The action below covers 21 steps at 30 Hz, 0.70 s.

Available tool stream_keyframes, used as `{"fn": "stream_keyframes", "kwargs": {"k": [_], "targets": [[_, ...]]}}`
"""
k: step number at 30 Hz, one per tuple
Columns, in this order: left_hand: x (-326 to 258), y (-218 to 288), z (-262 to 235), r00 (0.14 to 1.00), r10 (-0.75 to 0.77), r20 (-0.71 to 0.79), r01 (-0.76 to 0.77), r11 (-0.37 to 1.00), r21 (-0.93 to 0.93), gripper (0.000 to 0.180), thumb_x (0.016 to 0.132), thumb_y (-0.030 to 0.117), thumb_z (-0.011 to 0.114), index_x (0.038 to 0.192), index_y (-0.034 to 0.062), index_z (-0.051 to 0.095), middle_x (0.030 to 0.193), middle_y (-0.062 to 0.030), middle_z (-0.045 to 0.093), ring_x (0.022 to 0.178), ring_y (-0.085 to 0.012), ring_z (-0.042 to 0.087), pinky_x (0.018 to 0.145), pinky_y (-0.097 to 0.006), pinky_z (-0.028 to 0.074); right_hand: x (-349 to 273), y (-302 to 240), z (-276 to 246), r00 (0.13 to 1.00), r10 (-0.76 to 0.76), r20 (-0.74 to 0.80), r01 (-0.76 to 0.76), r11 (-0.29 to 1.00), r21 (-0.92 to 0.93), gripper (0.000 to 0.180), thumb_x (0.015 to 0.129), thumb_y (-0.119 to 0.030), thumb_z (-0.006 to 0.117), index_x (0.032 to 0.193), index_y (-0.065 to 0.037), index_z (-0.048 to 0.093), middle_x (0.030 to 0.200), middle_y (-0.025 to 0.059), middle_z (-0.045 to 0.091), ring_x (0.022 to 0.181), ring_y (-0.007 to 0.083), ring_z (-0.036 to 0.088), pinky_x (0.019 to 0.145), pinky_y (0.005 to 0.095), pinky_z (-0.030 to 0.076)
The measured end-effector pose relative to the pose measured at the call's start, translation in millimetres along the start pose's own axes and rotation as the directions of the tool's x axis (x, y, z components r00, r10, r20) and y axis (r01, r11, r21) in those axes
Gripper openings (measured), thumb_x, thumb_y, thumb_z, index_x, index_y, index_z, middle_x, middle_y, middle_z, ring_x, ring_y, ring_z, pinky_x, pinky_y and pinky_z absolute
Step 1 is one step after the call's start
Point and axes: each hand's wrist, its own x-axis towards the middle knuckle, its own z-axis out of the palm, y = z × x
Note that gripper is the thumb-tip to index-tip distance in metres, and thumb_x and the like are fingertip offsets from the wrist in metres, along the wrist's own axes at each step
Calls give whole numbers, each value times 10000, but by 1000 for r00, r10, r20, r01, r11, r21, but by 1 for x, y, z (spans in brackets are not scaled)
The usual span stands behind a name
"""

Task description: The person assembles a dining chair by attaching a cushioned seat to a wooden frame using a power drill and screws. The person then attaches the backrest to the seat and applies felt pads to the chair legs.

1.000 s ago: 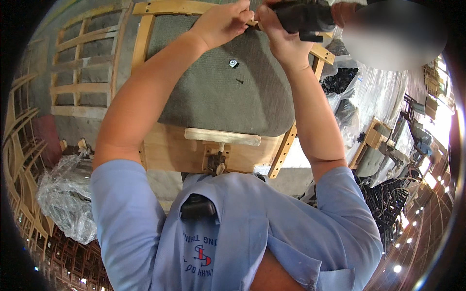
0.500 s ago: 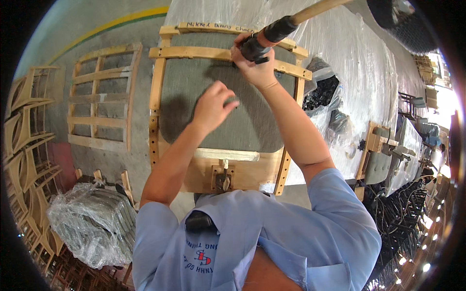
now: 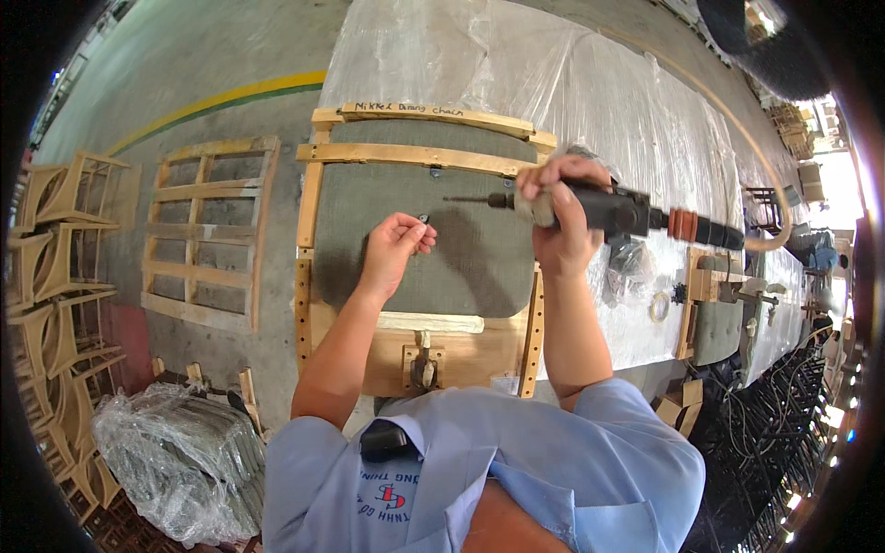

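My right hand (image 3: 567, 217) grips a black pneumatic screwdriver (image 3: 627, 214) held level, its long thin bit pointing left over the panel. My left hand (image 3: 396, 249) is closed in a pinch on a small dark metal clip (image 3: 424, 219), just below the bit's tip and apart from it. Beneath both hands a grey fabric-covered seat panel (image 3: 369, 203) lies in a wooden jig (image 3: 406, 158) with crossbars and side rails full of holes. Another small dark clip (image 3: 436, 171) sits on the panel by the crossbar.
A tan air hose (image 3: 784, 198) curves away from the screwdriver at the right. Beside the jig lies a plastic-wrapped surface (image 3: 668, 138). A wooden pallet frame (image 3: 198, 230) and wrapped stacked panels (image 3: 180, 452) are at the left. A toggle clamp (image 3: 423, 364) is on the jig's near board.
My right hand has drawn back toward me and turned the screwdriver from pointing down to lying level. My left hand has lowered slightly, and the clip between its fingers now shows. The view has shifted.
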Motion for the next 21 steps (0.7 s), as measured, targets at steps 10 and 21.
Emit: {"fn": "stream_keyframes", "kwargs": {"k": [10,21], "targets": [[-25,14,34,973,-5,230,105,899,-426,125,1038,124,619,1084,30,686,922,-42,655,852,-155,576,773,-299,469,-39,-14,-22,998,18,-55,-10,991,135,295,914,-71,662,1178,-74,531,990,124,583,815,249,622,851,506,514],[-31,18,48,965,-33,259,144,894,-424,161,1062,183,598,1047,39,668,888,-45,641,815,-157,556,729,-299,457,-40,-18,-35,998,-7,61,0,993,118,285,929,-75,669,1173,-71,521,1000,126,576,830,241,619,838,496,515]]}}
